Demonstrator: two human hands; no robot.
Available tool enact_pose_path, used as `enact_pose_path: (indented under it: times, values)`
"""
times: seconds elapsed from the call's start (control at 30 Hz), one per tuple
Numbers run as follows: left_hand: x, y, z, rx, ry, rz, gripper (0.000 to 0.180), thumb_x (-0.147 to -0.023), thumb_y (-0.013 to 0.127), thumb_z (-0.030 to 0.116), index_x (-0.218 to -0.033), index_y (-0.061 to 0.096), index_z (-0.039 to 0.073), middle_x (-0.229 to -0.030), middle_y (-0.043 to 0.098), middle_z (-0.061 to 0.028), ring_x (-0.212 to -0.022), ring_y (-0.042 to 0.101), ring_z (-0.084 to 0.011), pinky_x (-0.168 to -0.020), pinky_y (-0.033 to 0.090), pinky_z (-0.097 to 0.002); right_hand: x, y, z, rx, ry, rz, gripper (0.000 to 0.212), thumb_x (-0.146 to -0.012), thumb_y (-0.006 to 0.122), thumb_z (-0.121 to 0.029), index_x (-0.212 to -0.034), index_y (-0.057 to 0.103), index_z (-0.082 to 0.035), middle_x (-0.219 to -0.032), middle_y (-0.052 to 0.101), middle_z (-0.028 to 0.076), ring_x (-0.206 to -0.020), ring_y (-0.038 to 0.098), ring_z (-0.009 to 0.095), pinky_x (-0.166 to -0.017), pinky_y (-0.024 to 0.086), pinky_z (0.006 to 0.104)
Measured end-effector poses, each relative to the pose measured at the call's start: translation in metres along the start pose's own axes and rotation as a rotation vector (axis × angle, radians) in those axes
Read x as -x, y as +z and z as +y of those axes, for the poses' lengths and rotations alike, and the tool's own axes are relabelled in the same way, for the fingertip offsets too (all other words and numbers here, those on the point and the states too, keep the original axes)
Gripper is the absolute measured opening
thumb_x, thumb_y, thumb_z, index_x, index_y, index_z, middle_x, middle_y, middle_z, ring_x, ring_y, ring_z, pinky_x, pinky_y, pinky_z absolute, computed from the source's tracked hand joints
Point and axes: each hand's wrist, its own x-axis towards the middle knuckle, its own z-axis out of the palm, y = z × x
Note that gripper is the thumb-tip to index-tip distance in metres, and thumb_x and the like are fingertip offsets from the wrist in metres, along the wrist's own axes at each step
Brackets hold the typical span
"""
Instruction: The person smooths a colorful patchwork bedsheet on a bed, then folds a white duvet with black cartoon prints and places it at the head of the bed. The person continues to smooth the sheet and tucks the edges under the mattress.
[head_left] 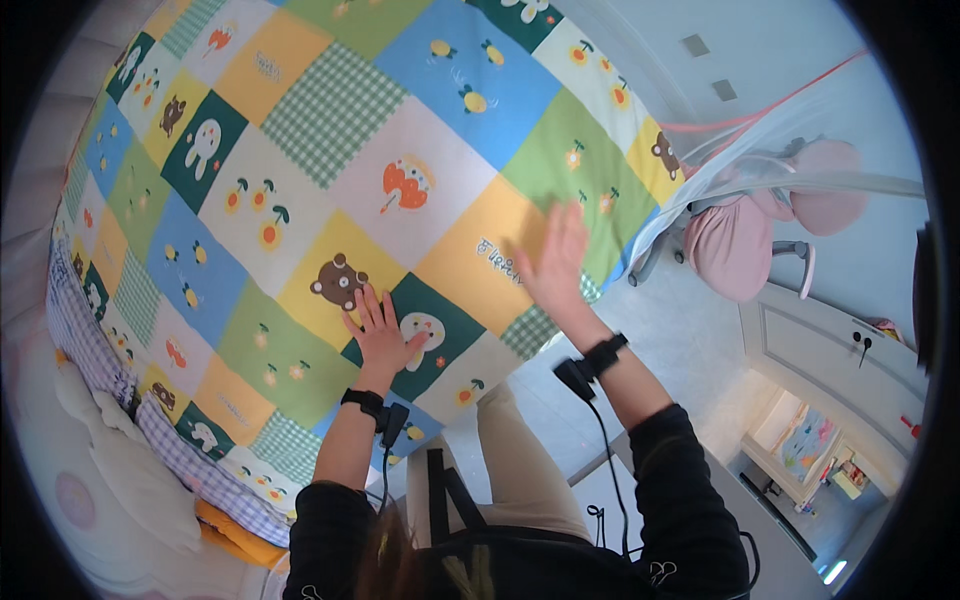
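Black sleeves (688, 490); black wristbands (604, 354) with boxy modules (574, 379), black cables (611, 455); beige trousers (525, 460).

1. Pink chair (728, 250), right: stands on pale floor (685, 345), shows a curved armrest (806, 268).
2. Sheer netting (815, 97) with red edging (835, 72): hangs at upper right, near the chair.
3. White door (805, 340), far right: carries a black handle (863, 341).
4. Grey wall plates (695, 45): sit as a pair, top right.
5. Orange cloth (238, 537), lower left: lies bunched near a pale cloud-shaped panel (135, 480).
6. Colourful patterned surface (806, 440): shows at lower right.
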Motion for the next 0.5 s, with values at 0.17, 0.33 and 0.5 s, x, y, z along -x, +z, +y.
enact_pose_path:
  times: [0.17, 0.33, 0.5]
  values:
    - [0.003, 0.003, -0.001, 0.001, -0.001, 0.029, 0.107, -0.071, 0.050, 0.072, -0.142, 0.020, -0.003, -0.150, 0.000, -0.0264, -0.139, -0.008, -0.0398, -0.104, -0.005, -0.0629, -0.021, 0.037, -0.024, -0.005, -0.027, -0.129, 0.081, -0.080, 0.061, -0.044, -0.143, 0.023, -0.011, -0.147, 0.016, 0.023, -0.136, 0.015, 0.040, -0.109, 0.010, 0.0548]
    - [0.027, 0.007, 0.025, -0.015, 0.023, -0.051, 0.099, -0.070, 0.057, 0.063, -0.141, 0.027, 0.001, -0.149, 0.010, -0.0264, -0.139, 0.000, -0.0402, -0.105, -0.001, -0.0614, 0.087, 0.015, 0.094, 0.353, 0.391, -0.264, 0.085, -0.083, 0.051, -0.054, -0.144, 0.020, -0.004, -0.149, 0.009, 0.025, -0.140, 0.008, 0.034, -0.108, 0.008, 0.0565]
    - [0.093, 0.015, 0.068, 0.332, 0.495, -0.058, 0.084, -0.069, 0.066, 0.039, -0.138, 0.032, 0.005, -0.145, 0.017, -0.0274, -0.137, 0.012, -0.0409, -0.110, 0.010, -0.0538, 0.089, -0.004, 0.079, 0.394, 0.108, -0.207, 0.082, -0.085, 0.054, -0.044, -0.141, 0.019, 0.005, -0.147, 0.015, 0.026, -0.137, 0.013, 0.039, -0.107, 0.014, 0.0551]
